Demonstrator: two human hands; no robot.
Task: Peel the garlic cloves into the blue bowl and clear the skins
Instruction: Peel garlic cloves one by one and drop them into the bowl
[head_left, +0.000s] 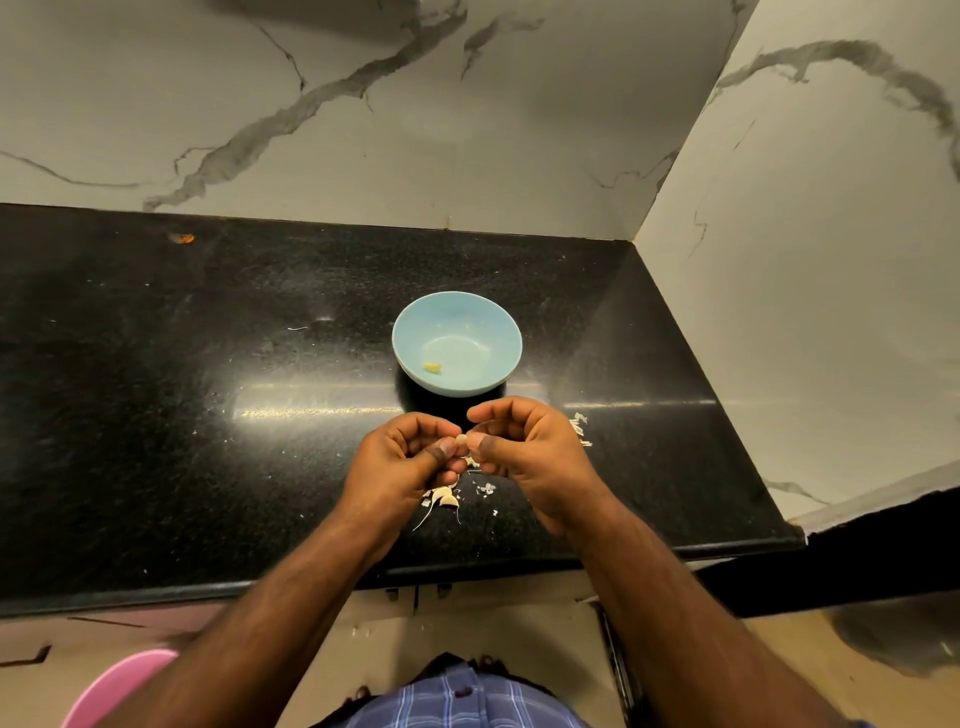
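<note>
Garlic clove (460, 441) pinched between both hands, left hand (402, 457) and right hand (524, 447), above the counter (208, 364), short of the blue bowl (457, 343). Apparently part-peeled. Risk: clove slipping onto the skins (444, 496) below.

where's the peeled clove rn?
Head view: one peeled clove lies inside the blue bowl, low on its left side. The bowl sits mid-counter just beyond both hands, which pinch another clove between them.
</note>
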